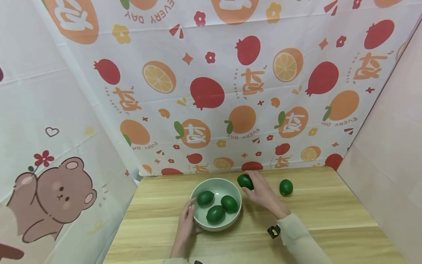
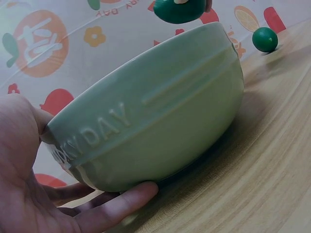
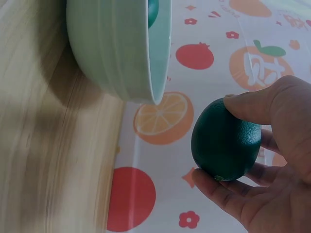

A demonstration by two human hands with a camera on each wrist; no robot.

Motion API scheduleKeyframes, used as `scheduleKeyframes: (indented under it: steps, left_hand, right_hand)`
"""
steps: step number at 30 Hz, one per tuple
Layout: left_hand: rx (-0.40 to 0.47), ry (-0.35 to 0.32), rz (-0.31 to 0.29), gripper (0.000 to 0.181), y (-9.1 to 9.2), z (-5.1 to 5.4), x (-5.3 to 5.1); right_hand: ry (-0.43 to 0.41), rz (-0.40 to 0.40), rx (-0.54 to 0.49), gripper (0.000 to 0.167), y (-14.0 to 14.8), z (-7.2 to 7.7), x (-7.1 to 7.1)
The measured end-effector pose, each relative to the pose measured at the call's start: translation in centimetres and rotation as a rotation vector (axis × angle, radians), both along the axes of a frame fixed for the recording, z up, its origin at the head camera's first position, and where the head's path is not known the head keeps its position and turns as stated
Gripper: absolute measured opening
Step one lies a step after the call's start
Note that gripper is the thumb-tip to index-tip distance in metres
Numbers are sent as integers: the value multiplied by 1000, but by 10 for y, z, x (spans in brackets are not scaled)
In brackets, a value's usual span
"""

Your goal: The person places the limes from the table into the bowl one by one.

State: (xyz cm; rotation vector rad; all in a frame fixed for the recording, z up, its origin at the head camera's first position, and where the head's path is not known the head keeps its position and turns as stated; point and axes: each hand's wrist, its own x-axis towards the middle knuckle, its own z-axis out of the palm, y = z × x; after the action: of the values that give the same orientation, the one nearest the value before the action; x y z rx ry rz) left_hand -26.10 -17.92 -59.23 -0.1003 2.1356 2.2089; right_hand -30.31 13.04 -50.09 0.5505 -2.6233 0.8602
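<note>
A pale green bowl (image 1: 215, 228) stands on the wooden table with three dark green fruits in it, one of them a fruit (image 1: 215, 214) near its front. The left hand (image 1: 186, 222) holds the bowl's left side; in the left wrist view this hand (image 2: 29, 194) has its thumb at the rim and fingers under the base of the bowl (image 2: 160, 116). Just right of the bowl, the right hand (image 1: 263, 192) grips another green fruit (image 1: 245, 181). In the right wrist view the thumb and fingers of the hand (image 3: 277, 160) pinch that fruit (image 3: 226, 141), apart from the bowl (image 3: 116, 53).
One more green fruit (image 1: 286, 187) lies on the table (image 1: 323, 205) to the right of the right hand. A fruit-printed cloth (image 1: 211, 91) hangs behind the table, and pale cloths hang at the left and right sides.
</note>
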Motion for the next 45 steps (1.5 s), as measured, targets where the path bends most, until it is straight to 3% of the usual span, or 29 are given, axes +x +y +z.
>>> scheduleKeyframes:
  steps: [11, 18, 45]
  left_hand:
    - [1, -12, -11, 53, 2, 4, 1]
    - [3, -1, -17, 53, 2, 6, 2]
    - [11, 12, -12, 53, 1, 2, 2]
  right_hand:
    - [15, 31, 14, 50, -18, 4, -4]
    - [-26, 45, 29, 48, -27, 3, -7]
    - [3, 102, 91, 49, -57, -8, -12]
